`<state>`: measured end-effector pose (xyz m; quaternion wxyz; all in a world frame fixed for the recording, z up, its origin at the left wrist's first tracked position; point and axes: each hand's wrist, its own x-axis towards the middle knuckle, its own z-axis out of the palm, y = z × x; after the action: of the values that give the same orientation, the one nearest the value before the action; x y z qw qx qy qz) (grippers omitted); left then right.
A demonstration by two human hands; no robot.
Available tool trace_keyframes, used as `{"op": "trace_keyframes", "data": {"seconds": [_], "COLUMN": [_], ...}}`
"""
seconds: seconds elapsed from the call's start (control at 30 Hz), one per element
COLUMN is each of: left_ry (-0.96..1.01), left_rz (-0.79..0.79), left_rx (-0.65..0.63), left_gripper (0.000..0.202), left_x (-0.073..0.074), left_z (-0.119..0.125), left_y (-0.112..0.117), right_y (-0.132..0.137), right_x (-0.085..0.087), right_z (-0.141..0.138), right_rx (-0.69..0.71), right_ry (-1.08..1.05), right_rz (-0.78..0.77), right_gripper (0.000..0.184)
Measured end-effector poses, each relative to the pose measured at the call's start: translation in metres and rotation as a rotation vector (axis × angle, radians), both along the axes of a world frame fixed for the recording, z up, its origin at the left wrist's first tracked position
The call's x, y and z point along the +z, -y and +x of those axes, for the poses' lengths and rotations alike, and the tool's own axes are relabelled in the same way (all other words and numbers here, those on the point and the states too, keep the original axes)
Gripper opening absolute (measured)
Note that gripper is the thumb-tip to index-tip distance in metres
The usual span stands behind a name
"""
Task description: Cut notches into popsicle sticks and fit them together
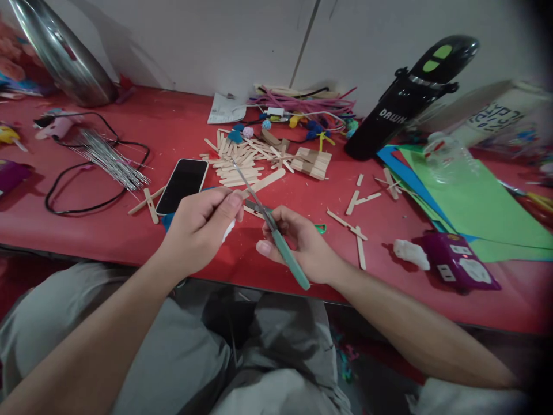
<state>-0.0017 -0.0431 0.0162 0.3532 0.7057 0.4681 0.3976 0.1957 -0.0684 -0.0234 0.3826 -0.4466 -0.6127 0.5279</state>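
My left hand (203, 225) pinches a wooden craft stick (268, 181) between thumb and fingers, its free end pointing up to the right. In my right hand (302, 239) is a pair of scissors with green handles (287, 256), the blades spread apart. One blade reaches up and left, crossing in front of the stick; the other lies lower and is partly hidden by the hands. Something small and white (228, 231) shows by my left fingers. Just beyond both hands, a pile of craft sticks (237, 158) covers the red table (242, 265).
A white phone (184, 181) and a bundle of thin metal wires (113, 160) lie left. Cut stick pieces (360, 248), a purple device (460, 262) and green paper sheets (488, 202) are right. A black bottle (389, 115) stands behind, near a bundled stack of sticks (311, 163).
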Motion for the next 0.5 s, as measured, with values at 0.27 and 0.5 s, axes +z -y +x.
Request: {"op": "trace_keyframes", "data": {"seconds": [0.27,0.5], "left_ry": [0.003,0.005], "left_rz": [-0.02,-0.008], "left_rx": [0.005,-0.021], "left_gripper": [0.03,0.03], "left_x": [0.0011,0.004], "left_z": [0.0024,0.0003], "left_y": [0.0001,0.0002], "right_y": [0.0012,0.0004], "right_x": [0.0019,0.0001], "right_z": [0.0004,-0.0015], "right_rx": [0.059,0.087], "right_ry": [-0.024,-0.064], "right_rz": [0.015,-0.022], "right_gripper": [0.043,0.044]}}
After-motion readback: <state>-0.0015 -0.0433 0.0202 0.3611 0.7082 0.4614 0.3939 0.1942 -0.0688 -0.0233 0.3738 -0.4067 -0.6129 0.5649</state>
